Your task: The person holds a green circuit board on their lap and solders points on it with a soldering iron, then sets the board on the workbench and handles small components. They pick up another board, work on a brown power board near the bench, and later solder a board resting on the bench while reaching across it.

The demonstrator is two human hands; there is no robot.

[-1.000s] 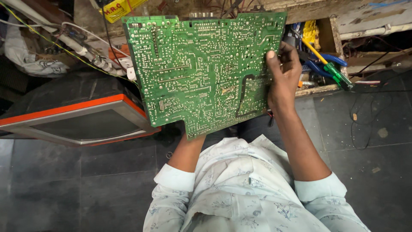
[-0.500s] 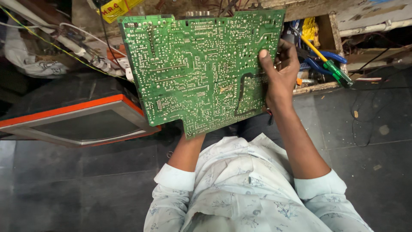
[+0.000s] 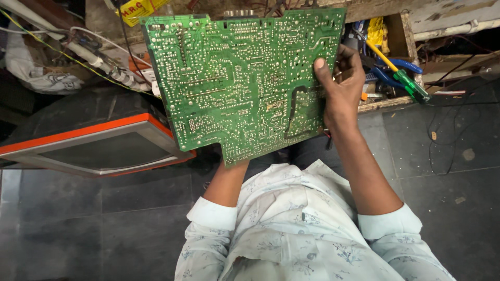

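A large green circuit board (image 3: 234,78) is held up in front of me, solder side facing the camera. My right hand (image 3: 341,86) grips its right edge, thumb pressed on the solder side. My left forearm (image 3: 225,182) rises behind the board's lower edge. The left hand itself is hidden by the board.
An old television with an orange frame (image 3: 99,145) lies at the left on the dark tiled floor (image 3: 448,192). A wooden tool tray (image 3: 396,36) with a green-handled screwdriver (image 3: 411,86) and pliers sits at the upper right. Cables and wires (image 3: 99,57) lie at the upper left.
The board and my right hand have shifted slightly to the left and tilted a little. The rest stays the same.
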